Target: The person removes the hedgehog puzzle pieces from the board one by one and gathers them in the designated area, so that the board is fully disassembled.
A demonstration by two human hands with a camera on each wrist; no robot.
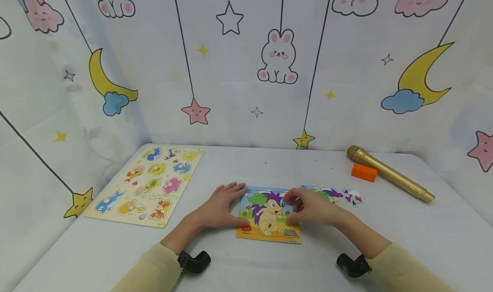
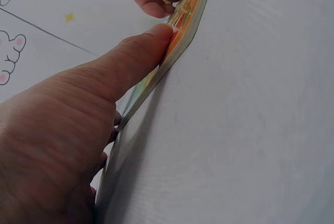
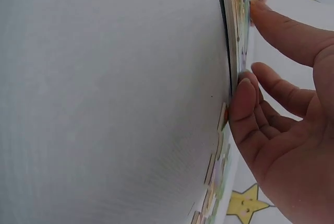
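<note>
Left sleeve (image 1: 150, 269) and right sleeve (image 1: 412, 271), both toward the near side of the table (image 1: 269, 272): pale cream-yellow, plain cloth, light creasing. Each ends partway along the arm; left hand (image 1: 221, 208) and right hand (image 1: 313, 207) bare. Left black unit (image 1: 197, 263), beside the sleeve's end: dull finish, rounded, bent like an elbow; small dots on the part nearest the sleeve, holes or studs unclear. Right black unit (image 1: 351, 265): same colour, thick rounded end, narrower part next to sleeve; finer detail too small to read.

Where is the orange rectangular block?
In the head view, the orange rectangular block lies on the right of the white tabletop, beside the gold microphone, near its head.
</note>
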